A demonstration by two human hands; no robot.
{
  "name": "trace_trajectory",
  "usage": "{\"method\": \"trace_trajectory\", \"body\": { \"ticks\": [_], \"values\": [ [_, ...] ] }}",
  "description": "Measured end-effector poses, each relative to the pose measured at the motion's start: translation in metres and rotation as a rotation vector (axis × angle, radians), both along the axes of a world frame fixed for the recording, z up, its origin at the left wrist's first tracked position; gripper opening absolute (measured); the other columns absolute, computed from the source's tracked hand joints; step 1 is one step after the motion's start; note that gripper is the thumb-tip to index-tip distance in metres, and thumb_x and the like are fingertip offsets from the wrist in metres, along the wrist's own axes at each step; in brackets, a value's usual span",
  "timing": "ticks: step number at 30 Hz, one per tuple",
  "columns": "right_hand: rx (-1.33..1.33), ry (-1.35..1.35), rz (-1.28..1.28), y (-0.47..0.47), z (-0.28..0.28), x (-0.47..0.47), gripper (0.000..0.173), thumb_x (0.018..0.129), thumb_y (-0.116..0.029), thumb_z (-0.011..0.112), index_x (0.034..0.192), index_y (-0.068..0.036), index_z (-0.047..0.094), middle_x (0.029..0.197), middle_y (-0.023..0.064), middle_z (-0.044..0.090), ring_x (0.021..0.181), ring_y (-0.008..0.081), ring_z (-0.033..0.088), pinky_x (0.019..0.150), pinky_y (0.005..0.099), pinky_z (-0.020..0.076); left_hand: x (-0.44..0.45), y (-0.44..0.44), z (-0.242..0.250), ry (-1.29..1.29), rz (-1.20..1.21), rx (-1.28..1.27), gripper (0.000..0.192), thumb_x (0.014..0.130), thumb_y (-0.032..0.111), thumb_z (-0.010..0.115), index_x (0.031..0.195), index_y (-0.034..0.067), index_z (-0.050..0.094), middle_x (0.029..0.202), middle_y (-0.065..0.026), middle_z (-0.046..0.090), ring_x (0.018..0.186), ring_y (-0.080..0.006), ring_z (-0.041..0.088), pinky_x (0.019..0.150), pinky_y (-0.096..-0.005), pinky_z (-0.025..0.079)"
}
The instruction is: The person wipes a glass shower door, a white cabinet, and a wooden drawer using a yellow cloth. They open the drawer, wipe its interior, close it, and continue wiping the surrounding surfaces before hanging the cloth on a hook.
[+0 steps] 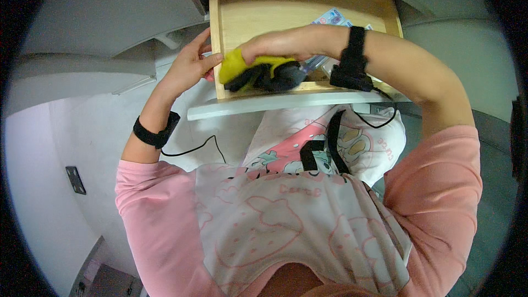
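A pulled-out wooden drawer (264, 18) with a white front lies before me. My left hand (189, 66) is at its left side wall, the thumb over the top edge and the other fingers outside, partly hidden. Something pink shows just below those fingers. Inside the drawer, my right hand (276, 45) rests on a yellow and black item (235, 66), blurred and perhaps of fabric, near the front left corner. The right fingers are mostly hidden, with the item against them. Blue and white printed packets (330, 17) lie behind and under my right forearm.
The drawer's white front panel (247, 106) runs close to my body. Black straps with devices are on both wrists, and thin black cables hang from them. Grey-white cabinet surfaces stand around the drawer. A dark plate (76, 180) is on the pale surface at the left.
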State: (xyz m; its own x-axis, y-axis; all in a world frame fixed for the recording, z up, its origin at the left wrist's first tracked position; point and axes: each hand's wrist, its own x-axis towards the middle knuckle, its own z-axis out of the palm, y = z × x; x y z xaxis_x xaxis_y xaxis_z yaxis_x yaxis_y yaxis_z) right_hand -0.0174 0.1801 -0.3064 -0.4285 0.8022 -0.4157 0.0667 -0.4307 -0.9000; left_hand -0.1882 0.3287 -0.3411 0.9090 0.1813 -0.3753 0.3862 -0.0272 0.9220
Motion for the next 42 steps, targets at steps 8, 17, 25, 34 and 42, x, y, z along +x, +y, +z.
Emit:
{"method": "trace_trajectory", "body": {
  "ticks": [8,17,25,34,42],
  "values": [
    [0.741,-0.259,-0.106,0.046,0.153,-0.004,0.030,0.095,-0.011,0.053,0.122,-0.003,0.063,0.105,0.0113,0.070,0.098,0.0219,0.066,0.088,0.0362,0.0521,-0.010,0.013,-0.043,-0.111,0.023,-0.047,0.067,0.101,0.031,0.061,0.157,0.012,0.028,0.150,-0.0096,0.047,0.120,-0.0190,0.058,0.085,-0.0348,0.058],
    [0.667,0.032,-0.407,-0.022,0.207,0.049,0.033,0.101,-0.017,0.060,0.131,-0.004,0.056,0.115,0.0022,0.064,0.102,0.0095,0.061,0.087,0.0256,0.0518,-0.006,-0.016,0.046,0.042,0.054,0.674,0.065,0.091,0.040,0.073,0.138,0.001,0.054,0.122,-0.0197,0.066,0.091,-0.0242,0.067,0.079,-0.0363,0.054],
    [0.866,-0.195,-0.723,-0.121,0.207,0.106,0.044,0.101,-0.020,0.063,0.141,-0.005,0.051,0.128,0.0047,0.062,0.114,0.0128,0.063,0.097,0.0293,0.0538,0.037,-0.015,0.133,-0.213,-0.749,0.656,0.043,0.096,0.021,0.064,0.135,0.005,0.059,0.120,-0.0208,0.068,0.107,-0.0328,0.066,0.092,-0.0400,0.052],
    [0.849,-0.278,-0.963,-0.193,0.164,0.138,0.047,0.100,-0.023,0.065,0.140,-0.004,0.052,0.129,0.0043,0.062,0.116,0.0125,0.061,0.098,0.0284,0.0501,0.161,-0.110,0.060,-0.456,-1.299,1.108,0.065,0.091,0.020,0.065,0.152,0.020,0.042,0.158,-0.0154,0.039,0.142,-0.0328,0.042,0.116,-0.0520,0.036],
    [0.851,-0.442,-1.122,-0.232,0.156,0.132,0.052,0.097,-0.023,0.068,0.141,-0.001,0.050,0.130,0.0074,0.062,0.119,0.0155,0.060,0.103,0.0307,0.0481,0.177,-0.098,0.052,-0.206,-1.317,1.630,0.045,0.092,0.024,0.058,0.136,0.016,0.058,0.159,-0.0085,0.039,0.140,-0.0302,0.044,0.111,-0.0578,0.038]
  ]
}}
